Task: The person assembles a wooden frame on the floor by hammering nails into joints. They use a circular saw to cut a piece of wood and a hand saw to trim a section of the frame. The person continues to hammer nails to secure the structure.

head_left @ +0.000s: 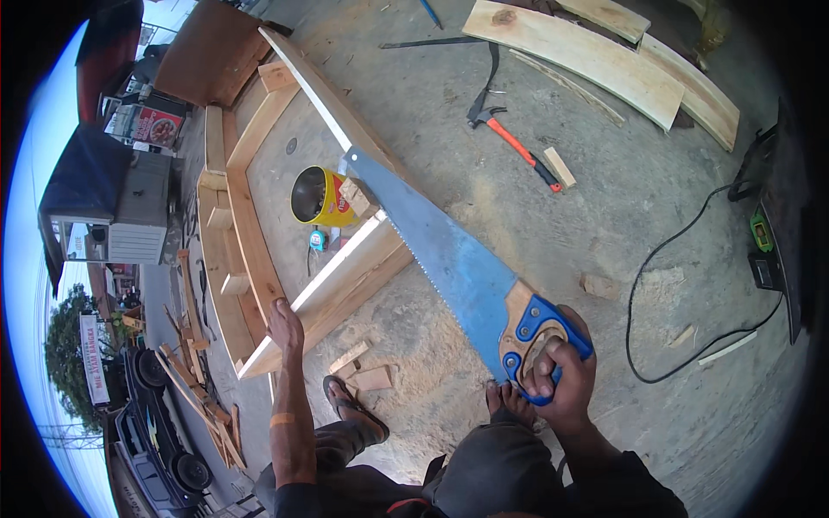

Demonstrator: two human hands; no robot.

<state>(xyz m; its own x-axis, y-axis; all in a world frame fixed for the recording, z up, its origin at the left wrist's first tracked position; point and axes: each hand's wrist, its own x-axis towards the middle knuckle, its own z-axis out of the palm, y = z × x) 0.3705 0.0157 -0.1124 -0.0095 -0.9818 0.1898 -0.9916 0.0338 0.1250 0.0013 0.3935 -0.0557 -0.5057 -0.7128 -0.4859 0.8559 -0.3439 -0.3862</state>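
Note:
A handsaw (449, 268) with a broad blue-grey blade and a blue and wooden handle is in my right hand (561, 371), fingers wrapped through the grip. Its blade slants up to the left, and the toothed edge lies by the end of a plank on a wooden frame (345, 268); whether teeth touch wood I cannot tell. At the frame's near corner, my left hand (285, 326) grips the plank edge, its fingers partly hidden. Beside the plank's end, a small wood block (357, 197) sits near the blade.
Inside the frame stand a yellow bucket (324, 196) and a teal tape measure (319, 240). An orange-handled hammer (518, 151) lies beyond the saw. Curved boards (587, 60) lie at far right, a black cable (635, 319) nearer. Offcuts (373, 378) and sawdust surround my feet.

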